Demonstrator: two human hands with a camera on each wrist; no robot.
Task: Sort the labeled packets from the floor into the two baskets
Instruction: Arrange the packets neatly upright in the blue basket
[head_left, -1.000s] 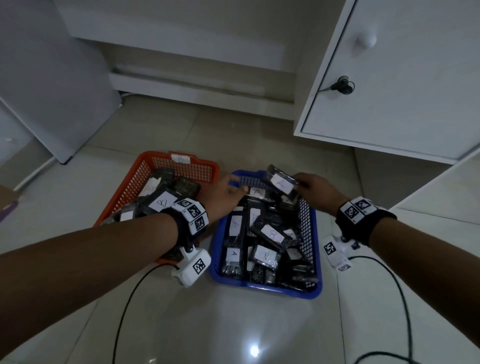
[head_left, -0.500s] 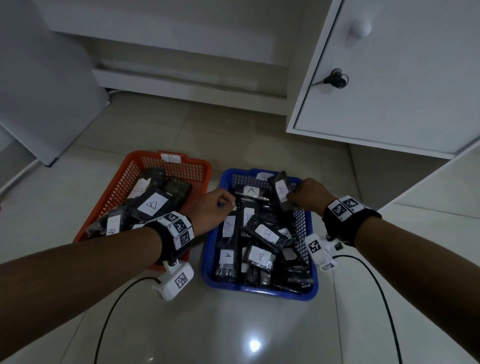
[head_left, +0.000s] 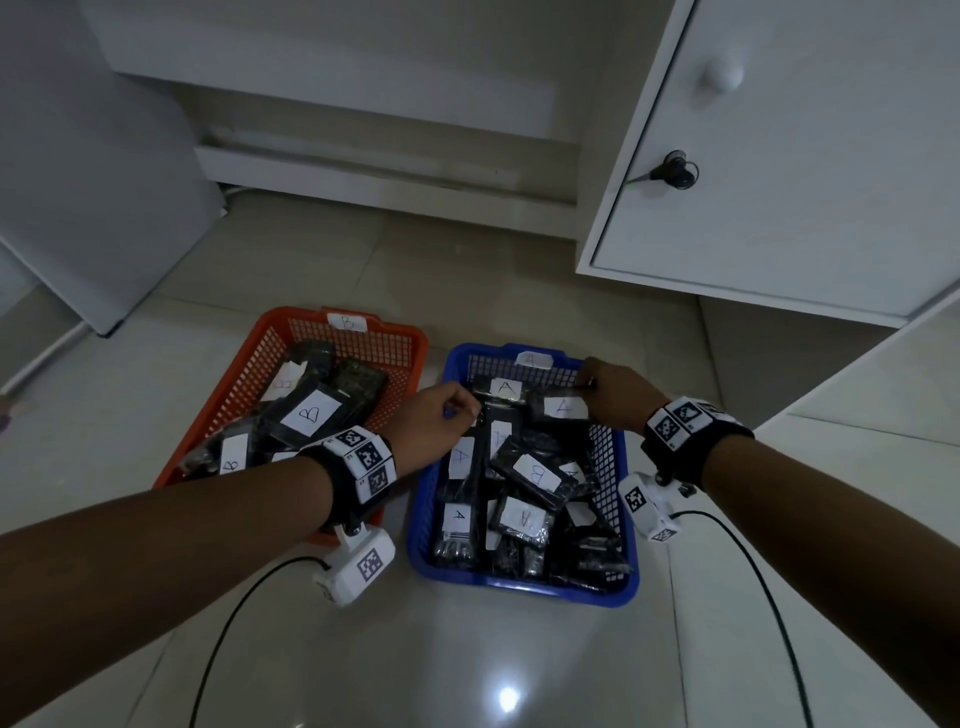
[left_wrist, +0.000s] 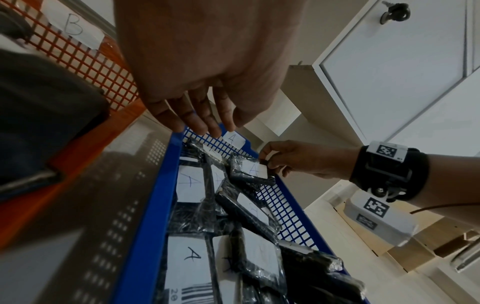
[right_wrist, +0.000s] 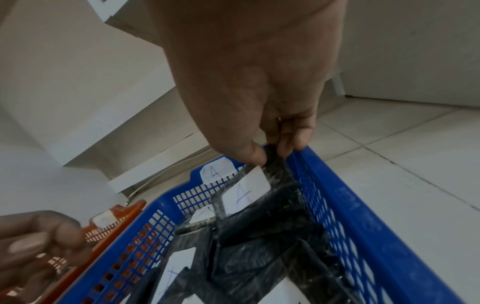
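The right hand (right_wrist: 259, 92) fingers (right_wrist: 253, 153) pinch the A packet (right_wrist: 246, 194) hanging just below them over the blue basket (right_wrist: 363, 226), while the left hand (left_wrist: 207, 61) fingers hang loosely spread, empty.

Right hand (right_wrist: 249, 86) pinching the top edge of a black packet (right_wrist: 262, 207) with a white "A" label, at the far right corner of the blue basket (right_wrist: 363, 216). More packets heaped below inside. Orange basket (right_wrist: 114, 232) and blurred left hand (right_wrist: 39, 244) at lower left.
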